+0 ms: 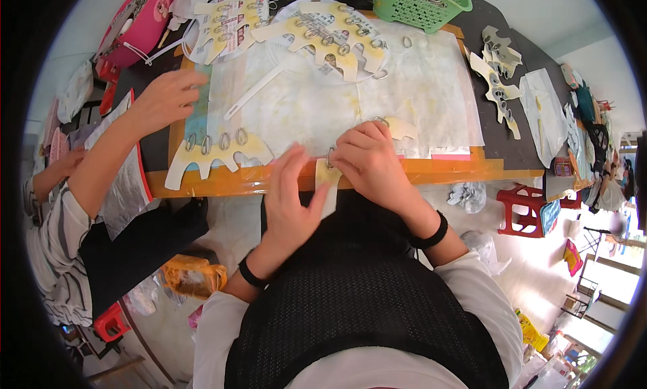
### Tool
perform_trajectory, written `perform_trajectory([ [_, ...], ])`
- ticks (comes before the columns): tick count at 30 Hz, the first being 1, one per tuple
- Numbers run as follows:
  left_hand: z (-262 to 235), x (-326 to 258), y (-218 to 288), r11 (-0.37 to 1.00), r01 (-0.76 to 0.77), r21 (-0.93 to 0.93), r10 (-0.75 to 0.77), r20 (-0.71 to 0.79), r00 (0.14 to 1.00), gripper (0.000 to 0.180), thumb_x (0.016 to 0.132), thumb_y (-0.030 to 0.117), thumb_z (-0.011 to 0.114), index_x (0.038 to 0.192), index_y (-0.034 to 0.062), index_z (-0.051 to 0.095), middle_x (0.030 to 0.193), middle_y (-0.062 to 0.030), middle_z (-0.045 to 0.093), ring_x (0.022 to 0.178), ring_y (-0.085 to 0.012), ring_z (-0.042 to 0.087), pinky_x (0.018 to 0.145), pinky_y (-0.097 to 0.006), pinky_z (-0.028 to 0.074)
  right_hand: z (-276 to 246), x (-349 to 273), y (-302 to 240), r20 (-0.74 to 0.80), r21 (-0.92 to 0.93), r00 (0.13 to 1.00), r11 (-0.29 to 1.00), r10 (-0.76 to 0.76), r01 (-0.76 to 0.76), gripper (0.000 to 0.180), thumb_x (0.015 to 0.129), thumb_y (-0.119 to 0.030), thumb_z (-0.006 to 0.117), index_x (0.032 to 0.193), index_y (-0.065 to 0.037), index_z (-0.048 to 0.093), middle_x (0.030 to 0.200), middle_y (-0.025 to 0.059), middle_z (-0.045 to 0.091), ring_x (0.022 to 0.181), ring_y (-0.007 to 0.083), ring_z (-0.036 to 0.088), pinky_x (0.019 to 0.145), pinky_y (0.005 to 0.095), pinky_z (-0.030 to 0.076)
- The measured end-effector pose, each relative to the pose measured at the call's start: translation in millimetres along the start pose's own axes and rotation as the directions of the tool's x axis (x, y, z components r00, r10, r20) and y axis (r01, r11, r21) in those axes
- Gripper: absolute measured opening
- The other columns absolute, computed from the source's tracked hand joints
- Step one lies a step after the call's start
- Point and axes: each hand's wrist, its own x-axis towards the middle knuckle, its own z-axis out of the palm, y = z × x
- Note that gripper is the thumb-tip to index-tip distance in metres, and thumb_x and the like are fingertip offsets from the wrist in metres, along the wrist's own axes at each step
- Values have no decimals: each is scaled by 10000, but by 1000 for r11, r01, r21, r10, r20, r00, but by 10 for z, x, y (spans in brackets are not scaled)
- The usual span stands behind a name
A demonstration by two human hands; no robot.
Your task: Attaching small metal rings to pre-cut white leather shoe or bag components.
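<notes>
At the near table edge, my right hand (372,161) pinches an oval metal ring (330,158) at the top of a cream-yellow cut strip (328,174). Beside the strip is my left hand (291,199), its fingers stretched and the thumb apart, close to or touching the strip's left side; exact contact is unclear. The strip's lower end hangs past the edge. Left of my hands lies a scalloped cream-yellow piece (221,154) with several rings standing along it. Another pale piece (402,128) with a ring shows behind my right hand.
White sheeting (431,85) covers the table, edged with orange tape (472,164). Far back, two round fans (276,55) carry more ringed pieces. A green basket (421,8) and pink basket (145,18) stand behind. At left, a co-worker's hand (168,99) hovers. Ringed pieces (499,92) lie right.
</notes>
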Motion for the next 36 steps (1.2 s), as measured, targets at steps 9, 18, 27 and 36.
perform_trajectory([
  [9, -41, 377, -137, 996, 91, 5, -90, 206, 974, 529, 741, 48, 763, 1228, 102, 564, 1058, -34, 706, 1294, -267, 511, 1176, -577, 55, 40, -26, -60, 73, -148, 996, 988, -41, 52, 86, 737, -49, 635, 820, -65, 616, 815, 48, 544, 855, 234, 522, 813, 403, 381],
  [18, -74, 362, -156, 983, -118, 140, 81, 244, 967, 56, 784, 44, 713, 798, 91, 685, 1094, 1, 661, 1287, -298, 503, 1130, -671, 91, -110, -53, -69, 27, 176, 1000, 984, 8, -13, 220, 696, 5, 646, 909, -49, 645, 877, 84, 584, 820, 276, 562, 753, 367, 442],
  [27, 11, 248, -196, 906, -326, 271, 315, 85, 945, 95, 762, 51, 716, 846, 96, 728, 1164, -67, 560, 1126, -267, 517, 1110, -626, 202, -170, 132, 33, 180, 83, 977, 991, -115, 102, 197, 716, -12, 667, 906, -64, 658, 860, 50, 580, 825, 243, 557, 731, 350, 457],
  [36, 1, 283, -178, 935, -266, 234, 239, 138, 961, 43, 774, 65, 717, 798, 86, 689, 916, 15, 671, 1136, -260, 560, 1119, -662, 147, -170, 182, 135, 288, -15, 930, 970, -228, 242, 168, 706, -78, 656, 873, -72, 635, 812, 27, 543, 797, 210, 540, 715, 330, 419],
])
